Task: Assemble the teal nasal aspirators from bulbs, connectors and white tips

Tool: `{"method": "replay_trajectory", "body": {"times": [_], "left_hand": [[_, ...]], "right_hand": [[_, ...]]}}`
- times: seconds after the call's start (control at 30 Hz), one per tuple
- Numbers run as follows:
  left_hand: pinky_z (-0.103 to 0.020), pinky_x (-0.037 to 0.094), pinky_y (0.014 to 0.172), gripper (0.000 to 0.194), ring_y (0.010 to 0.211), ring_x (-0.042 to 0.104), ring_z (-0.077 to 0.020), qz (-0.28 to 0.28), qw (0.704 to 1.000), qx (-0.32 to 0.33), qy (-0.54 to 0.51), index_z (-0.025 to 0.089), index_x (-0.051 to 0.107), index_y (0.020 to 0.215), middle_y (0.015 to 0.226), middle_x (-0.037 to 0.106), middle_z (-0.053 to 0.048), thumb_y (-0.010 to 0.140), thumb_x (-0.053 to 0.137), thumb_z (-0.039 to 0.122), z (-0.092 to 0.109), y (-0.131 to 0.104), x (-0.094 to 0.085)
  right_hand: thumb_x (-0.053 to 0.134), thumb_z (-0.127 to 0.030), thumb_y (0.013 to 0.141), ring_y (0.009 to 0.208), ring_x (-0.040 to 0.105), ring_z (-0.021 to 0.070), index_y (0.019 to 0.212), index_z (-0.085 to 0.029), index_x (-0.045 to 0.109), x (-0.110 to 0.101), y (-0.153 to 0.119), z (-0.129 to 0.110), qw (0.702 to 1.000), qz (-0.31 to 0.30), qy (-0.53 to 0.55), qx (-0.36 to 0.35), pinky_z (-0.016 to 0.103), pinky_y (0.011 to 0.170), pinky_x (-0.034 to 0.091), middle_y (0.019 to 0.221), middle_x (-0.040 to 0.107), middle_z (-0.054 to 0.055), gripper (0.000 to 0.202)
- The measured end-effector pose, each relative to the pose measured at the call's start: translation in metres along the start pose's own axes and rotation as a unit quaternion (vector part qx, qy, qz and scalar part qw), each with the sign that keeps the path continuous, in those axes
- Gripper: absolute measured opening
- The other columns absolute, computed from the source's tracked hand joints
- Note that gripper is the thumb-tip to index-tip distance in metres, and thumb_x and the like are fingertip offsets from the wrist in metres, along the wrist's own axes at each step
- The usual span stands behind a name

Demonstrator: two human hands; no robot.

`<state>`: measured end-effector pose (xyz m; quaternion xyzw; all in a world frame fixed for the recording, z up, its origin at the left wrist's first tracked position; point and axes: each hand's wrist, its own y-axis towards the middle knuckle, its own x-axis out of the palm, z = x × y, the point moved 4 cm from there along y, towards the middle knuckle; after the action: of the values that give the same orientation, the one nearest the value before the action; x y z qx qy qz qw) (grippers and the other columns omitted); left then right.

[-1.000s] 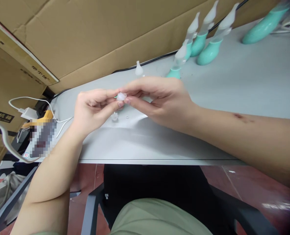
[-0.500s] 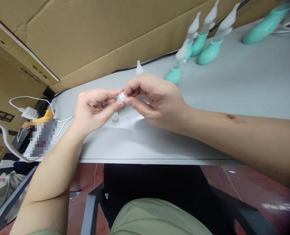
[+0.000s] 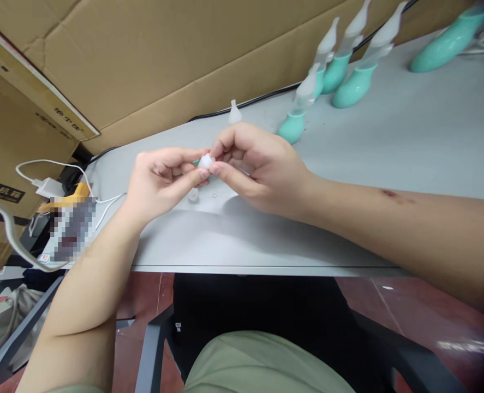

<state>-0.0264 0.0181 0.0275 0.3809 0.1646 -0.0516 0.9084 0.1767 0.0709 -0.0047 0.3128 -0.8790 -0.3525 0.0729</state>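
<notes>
A small white translucent piece [image 3: 206, 161] is pinched between the fingertips of my left hand [image 3: 163, 177] and my right hand [image 3: 258, 164], above the grey table. Both hands are closed on it, thumbs toward me. Behind my right hand stands a white pointed nozzle [image 3: 234, 113], its lower part hidden. Below the fingers a small clear part [image 3: 193, 195] and a tiny ring [image 3: 214, 195] lie on the table. A sliver of green shows behind the white piece.
Several green bulbs with clear necks and white tips, one of them nearer [image 3: 291, 127], stand at the back right. Another green bulb [image 3: 446, 46] lies farther right. A cardboard wall [image 3: 163, 49] borders the back; a charger [image 3: 50, 188] and cables sit left.
The whole view has shifted very slightly. Both hands keep the same pinch on the white piece, with only a tiny change of position.
</notes>
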Motion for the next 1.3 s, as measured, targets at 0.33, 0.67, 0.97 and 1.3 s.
{"method": "replay_trajectory", "body": {"times": [0.33,0.67,0.97,1.3], "left_hand": [[-0.028,0.083,0.070,0.033,0.071,0.093,-0.0207,0.040,0.995,-0.087,0.014,0.025,0.104,0.114,0.086,0.094,-0.003,0.097,0.116,0.050,0.003,0.002,0.001],[-0.020,0.077,0.066,0.022,0.070,0.093,-0.0180,-0.003,0.997,-0.074,0.009,0.031,0.106,0.122,0.084,0.094,-0.001,0.102,0.112,0.033,0.003,0.000,-0.003],[-0.029,0.082,0.067,0.041,0.069,0.092,-0.0227,-0.030,0.994,-0.102,0.019,0.031,0.107,0.119,0.087,0.095,-0.004,0.085,0.124,0.048,0.001,0.003,-0.002],[-0.020,0.075,0.068,0.039,0.072,0.090,-0.0156,-0.066,0.997,-0.039,0.017,0.040,0.104,0.131,0.087,0.092,-0.001,0.097,0.112,0.022,0.003,0.003,-0.001]], "right_hand": [[0.106,-0.064,0.105,0.103,0.086,0.0254,0.106,-0.028,0.079,-0.004,0.002,0.002,0.998,0.021,0.019,0.049,0.040,0.099,0.077,0.113,0.090,0.006,0.045],[0.105,-0.051,0.104,0.094,0.085,0.0241,0.108,-0.028,0.072,-0.001,0.001,0.000,0.996,0.018,0.055,0.064,0.039,0.088,0.075,0.102,0.085,0.003,0.041],[0.101,-0.032,0.101,0.081,0.078,0.0180,0.097,-0.027,0.066,-0.007,0.010,0.000,0.992,-0.036,0.076,0.093,0.030,0.074,0.068,0.085,0.078,-0.001,0.036],[0.113,-0.042,0.098,0.075,0.078,0.0180,0.093,-0.025,0.068,-0.013,0.009,0.001,0.989,-0.047,0.076,0.114,0.032,0.071,0.070,0.084,0.080,0.001,0.048]]}}
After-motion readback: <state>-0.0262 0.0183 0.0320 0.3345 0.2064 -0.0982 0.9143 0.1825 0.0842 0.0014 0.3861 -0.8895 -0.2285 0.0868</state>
